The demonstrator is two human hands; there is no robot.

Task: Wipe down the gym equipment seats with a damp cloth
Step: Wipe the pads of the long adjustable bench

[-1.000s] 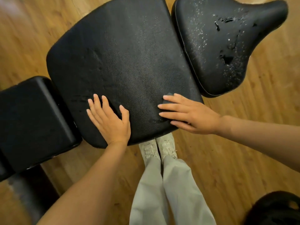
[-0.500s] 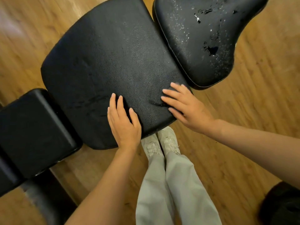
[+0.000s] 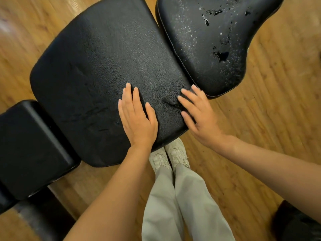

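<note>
A large black textured bench pad (image 3: 104, 58) fills the middle of the view. My left hand (image 3: 137, 119) lies flat on its near right part, fingers straight and pointing away from me. Close beside it, my right hand (image 3: 198, 113) presses flat on the pad's right corner, its fingers slightly blurred. A dark crease or fold (image 3: 172, 103) shows at my right fingertips; I cannot tell whether it is a cloth. The curved black seat pad (image 3: 208, 40) to the upper right is speckled with water drops and small puddles.
A smaller black pad (image 3: 29, 146) adjoins the bench at the left, with a dark frame bar (image 3: 40, 218) below it. My pale shoes (image 3: 170, 157) and trouser legs stand on the wooden floor (image 3: 260, 127) under the pad's edge. A dark object (image 3: 295, 223) sits bottom right.
My left hand has slid right along the pad toward my right hand. My right hand has turned, fingers now pointing up-left at the pad's right corner. The view shifted slightly.
</note>
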